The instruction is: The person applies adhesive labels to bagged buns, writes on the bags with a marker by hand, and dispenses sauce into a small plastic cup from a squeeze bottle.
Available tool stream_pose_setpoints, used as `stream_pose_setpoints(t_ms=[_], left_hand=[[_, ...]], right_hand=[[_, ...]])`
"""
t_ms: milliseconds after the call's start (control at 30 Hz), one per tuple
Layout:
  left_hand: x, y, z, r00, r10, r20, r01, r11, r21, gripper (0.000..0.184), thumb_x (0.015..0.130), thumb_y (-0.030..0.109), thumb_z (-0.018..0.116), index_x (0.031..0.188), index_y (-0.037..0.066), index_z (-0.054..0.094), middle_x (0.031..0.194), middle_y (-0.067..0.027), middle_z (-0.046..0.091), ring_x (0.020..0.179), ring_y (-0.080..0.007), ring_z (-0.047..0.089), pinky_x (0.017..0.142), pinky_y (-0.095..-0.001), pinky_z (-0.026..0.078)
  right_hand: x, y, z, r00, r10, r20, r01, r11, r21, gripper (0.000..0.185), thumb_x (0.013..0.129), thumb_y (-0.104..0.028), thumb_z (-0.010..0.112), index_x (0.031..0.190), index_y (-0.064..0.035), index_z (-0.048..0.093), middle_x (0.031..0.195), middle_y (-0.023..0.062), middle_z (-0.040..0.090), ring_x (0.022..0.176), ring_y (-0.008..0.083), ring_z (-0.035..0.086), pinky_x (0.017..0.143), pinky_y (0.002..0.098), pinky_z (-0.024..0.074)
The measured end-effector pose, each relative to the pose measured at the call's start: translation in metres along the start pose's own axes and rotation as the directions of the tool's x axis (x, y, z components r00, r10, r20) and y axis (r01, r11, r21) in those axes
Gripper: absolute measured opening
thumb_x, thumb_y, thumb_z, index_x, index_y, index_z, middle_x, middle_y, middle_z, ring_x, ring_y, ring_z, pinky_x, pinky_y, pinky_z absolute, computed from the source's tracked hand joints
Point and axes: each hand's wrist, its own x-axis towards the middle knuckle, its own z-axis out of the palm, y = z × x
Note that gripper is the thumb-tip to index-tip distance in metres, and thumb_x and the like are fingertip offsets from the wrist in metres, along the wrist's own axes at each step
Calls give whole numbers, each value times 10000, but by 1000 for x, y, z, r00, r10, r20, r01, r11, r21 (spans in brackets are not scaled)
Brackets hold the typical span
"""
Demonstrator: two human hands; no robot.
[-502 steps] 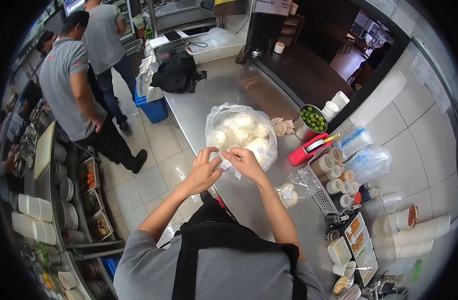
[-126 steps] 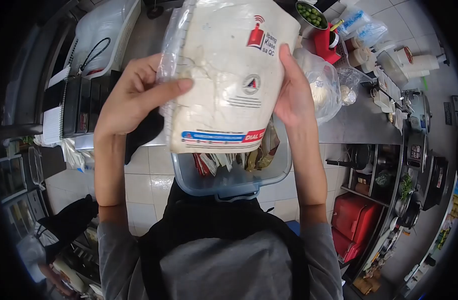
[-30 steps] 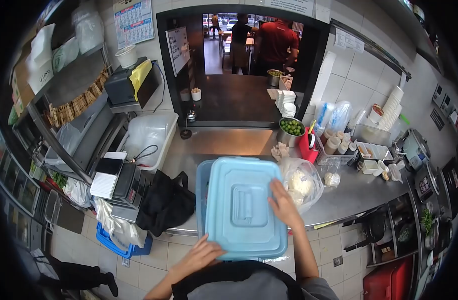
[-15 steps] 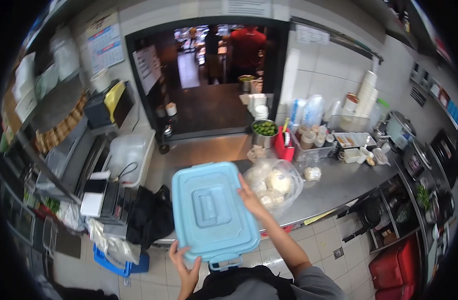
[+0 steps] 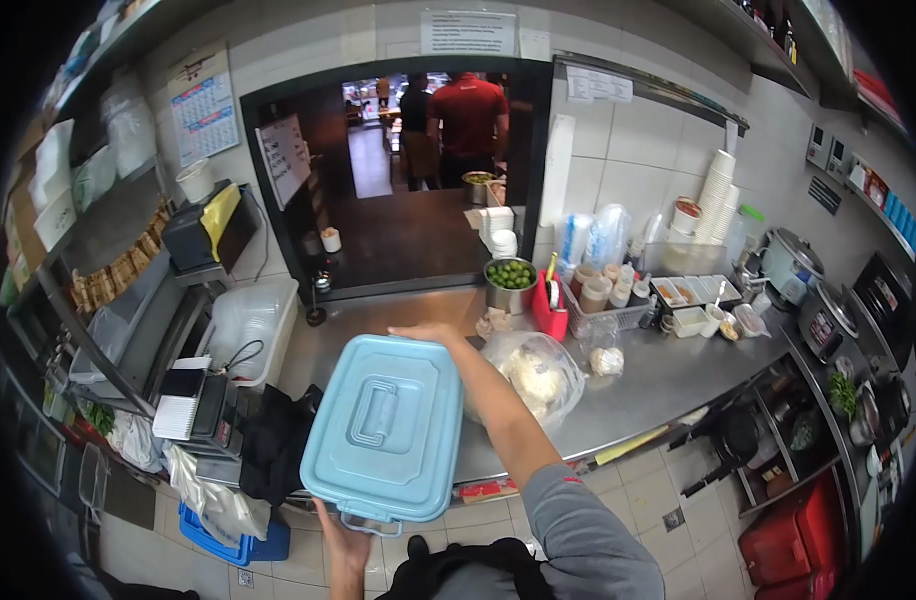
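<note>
The left hand (image 5: 348, 545) holds the near end of the pale-blue, round-cornered plastic storage box (image 5: 418, 455), over the smooth steel table's (image 5: 628, 405) front edge; the right hand (image 5: 428, 332) holds its far end. Rightward, a crinkled clear bag (image 5: 570, 378) wraps whitish lumps (image 5: 535, 375). Beyond, a cylindrical metal pot (image 5: 510, 299) brims with round green citrus fruits (image 5: 511, 273).

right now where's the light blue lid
In the head view, the light blue lid is left of centre, left of the clear plastic bag, with the right hand at its far edge and the left hand at its near edge.
</note>
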Motion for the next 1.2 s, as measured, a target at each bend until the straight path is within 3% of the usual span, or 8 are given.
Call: stream_pose_setpoints(t_ms=[67, 233, 333, 633, 800, 933, 1033, 1200], left_hand=[[-32, -1, 16, 960, -214, 179, 232, 969, -81, 642, 904, 460, 546, 1401, 116, 330, 1414, -77, 375, 1292, -238, 355, 1063, -434, 260], [-44, -28, -1, 988, 138, 73, -155, 927, 340, 573, 917, 336, 559, 1382, 83, 341, 1355, -29, 442, 1265, -183, 380, 1048, -393, 268], [-28, -52, 45, 963, 261, -63, -244, 949, 201, 947, 823, 209, 728, 1453, 20, 46, 1412, -150, 348, 1327, -247, 317, 1116, -373, 235], [4, -25, 50, 885, 422, -198, -379, 899, 222, 1110, 722, 152, 767, 1443, -56, -51, 1348, -211, 391, 1196, -267, 486, 936, -347, 476], [28, -33, 42, 795, 585, -159, -517, 791, 326, 1107, 787, 202, 677, 1423, -48, -195, 1500, -281, 103, 1411, -317, 134, 1136, -327, 149], [27, -5, 37, 866, 483, -130, -401, 825, 398, 1101, 789, 204, 688, 1427, -35, -177, 1494, -258, 144, 1375, -311, 243, 1102, -339, 267], [26, 10, 24, 937, 344, -59, -300, 879, 370, 1073, 776, 270, 716, 1447, -55, -55, 1468, -259, 210, 1368, -303, 261, 1110, -342, 263], [-4, 54, -13, 985, 118, 122, -107, 990, -91, 675, 788, 215, 724, 1357, 38, 408, 1266, -136, 538, 1147, -249, 550, 978, -385, 454]], right_hand=[[38, 32, -6, 996, -73, 47, 68, 992, 106, 775, 782, -674, 580, 1204, -25, 611, 1285, 186, 536, 1202, 290, 489, 1037, 406, 332], [-11, -6, -1, 985, -146, -86, 133, 981, -144, 700, 746, -562, 699, 1087, 47, 657, 1131, 223, 624, 1084, 246, 587, 934, 358, 441], [-29, -3, 7, 943, -302, -137, 225, 886, -406, 860, 676, -588, 741, 1267, 3, 534, 1260, 202, 556, 1184, 305, 528, 992, 365, 411], [-25, 39, 6, 796, -426, -430, 150, 827, -542, 551, 735, -447, 750, 999, 30, 668, 834, 209, 679, 802, 278, 661, 759, 373, 494], [-47, 13, 24, 804, -371, -465, 15, 794, -607, 502, 811, -411, 693, 1033, 38, 656, 876, 207, 691, 817, 326, 672, 760, 386, 498], [-58, 42, -11, 966, -239, -97, 252, 956, 151, 441, 932, -334, 573, 1196, 19, 586, 1139, 119, 642, 979, 260, 629, 894, 343, 470], [-80, 86, 8, 993, -33, -117, 109, 666, 738, 540, 943, -360, 545, 1346, -14, 446, 1297, 128, 543, 1123, 251, 565, 955, 360, 451], [-161, 22, 92, 973, -93, -212, 218, 682, 698, 600, 944, -380, 527, 1398, -23, 366, 1379, 132, 461, 1240, 254, 469, 1016, 383, 406]])
